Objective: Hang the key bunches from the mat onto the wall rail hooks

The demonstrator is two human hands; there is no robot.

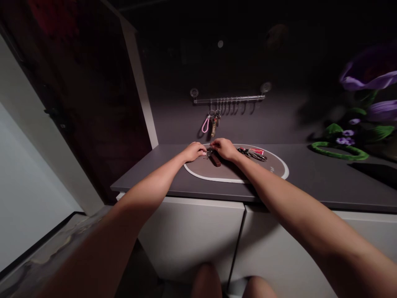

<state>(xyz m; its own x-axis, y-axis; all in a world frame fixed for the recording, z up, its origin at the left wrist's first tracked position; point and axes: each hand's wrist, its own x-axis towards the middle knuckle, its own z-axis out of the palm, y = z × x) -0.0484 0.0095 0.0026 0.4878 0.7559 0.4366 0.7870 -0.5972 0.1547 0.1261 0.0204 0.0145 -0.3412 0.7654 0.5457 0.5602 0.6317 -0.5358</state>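
A bunch of keys [209, 153] with a dark red-brown fob [216, 159] lies on an oval brown mat [211, 175] with a white rim. From the left, my left hand [194, 151] closes its fingertips on the keys. My right hand [224, 148] reaches in from the other side, its fingers pinched at the keys' upper end, just above the fob. The exact grip of the right fingers is partly hidden. Right of that hand, a dark coiled cord-like bundle [252, 155] and a small red-and-white item [257, 151] rest on the mat.
A clear hook rail [231, 99] is fixed to the dark wall. From its left hooks hang keys with a pink loop strap [205, 124] and a brown tag [214, 127]. Purple artificial flowers [369, 82] with a green ring base [339, 156] stand right. White cabinet doors [192, 231] are below.
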